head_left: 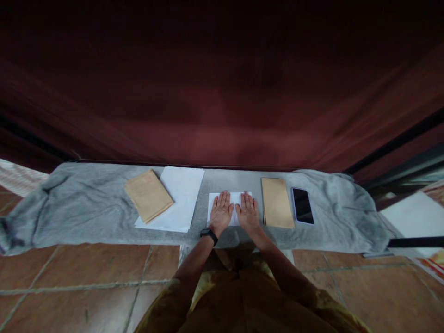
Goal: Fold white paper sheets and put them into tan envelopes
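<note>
Both of my palms lie flat on a white sheet of paper point(211, 203), which looks folded and sits in the middle of a grey cloth. My left hand point(221, 212), below which a dark wristband shows, covers the sheet's left half with fingers stretched forward. Over the right half rests my right hand point(248, 212), its fingers also extended. The two thumbs point toward each other with a small gap between. Much of the sheet is hidden under my hands. Just right of it lies a stack of brown envelopes point(277, 202).
To the left, more brown envelopes point(149, 195) overlap a stack of white paper point(182, 199). A phone point(303, 206) with a dark screen lies at the right. Grey cloth point(93, 203) covers the narrow surface, backed by a dark red upright panel point(222, 115). Tiled floor point(86, 273) shows in front.
</note>
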The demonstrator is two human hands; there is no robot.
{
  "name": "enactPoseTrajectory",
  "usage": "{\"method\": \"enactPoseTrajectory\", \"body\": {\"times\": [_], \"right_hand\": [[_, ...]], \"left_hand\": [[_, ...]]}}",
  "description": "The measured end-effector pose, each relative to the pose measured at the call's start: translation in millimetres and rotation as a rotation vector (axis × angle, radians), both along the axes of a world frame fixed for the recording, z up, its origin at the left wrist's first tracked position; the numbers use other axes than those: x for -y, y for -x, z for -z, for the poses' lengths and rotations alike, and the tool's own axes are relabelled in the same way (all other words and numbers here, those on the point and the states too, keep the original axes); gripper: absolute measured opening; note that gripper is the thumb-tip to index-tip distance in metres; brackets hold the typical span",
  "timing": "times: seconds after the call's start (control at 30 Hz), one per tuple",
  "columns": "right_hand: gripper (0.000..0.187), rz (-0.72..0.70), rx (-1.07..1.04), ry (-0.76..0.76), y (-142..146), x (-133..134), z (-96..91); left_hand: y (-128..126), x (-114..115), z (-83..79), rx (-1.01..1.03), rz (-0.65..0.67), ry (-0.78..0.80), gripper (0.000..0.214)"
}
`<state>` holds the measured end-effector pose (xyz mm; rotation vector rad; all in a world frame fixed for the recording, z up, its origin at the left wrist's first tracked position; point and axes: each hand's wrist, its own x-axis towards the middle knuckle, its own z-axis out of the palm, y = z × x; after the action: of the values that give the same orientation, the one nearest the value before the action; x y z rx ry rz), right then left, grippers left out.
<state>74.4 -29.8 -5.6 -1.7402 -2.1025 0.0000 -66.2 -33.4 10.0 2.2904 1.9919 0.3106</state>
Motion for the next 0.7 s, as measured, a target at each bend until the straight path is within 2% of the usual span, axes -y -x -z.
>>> {"method": "enactPoseTrajectory", "body": {"times": [0.07,0.23,0.7], "right_hand": [[0.053,-0.01,-0.005,0.037,5,-3,-2.4],[0.05,-0.153,-0.02,0.079,18,-8,-4.6],[0.056,-0.06,0.014,-0.038,-2,0,2.6]], "left_hand": [[3,1,0.1,-0.006,-0.006,-0.004,0.058],[7,2,-0.7,-0.02,0.024,-0.01,0.058],[18,6,4.7,0.009,-0.086,-0.06,0.06]]}}
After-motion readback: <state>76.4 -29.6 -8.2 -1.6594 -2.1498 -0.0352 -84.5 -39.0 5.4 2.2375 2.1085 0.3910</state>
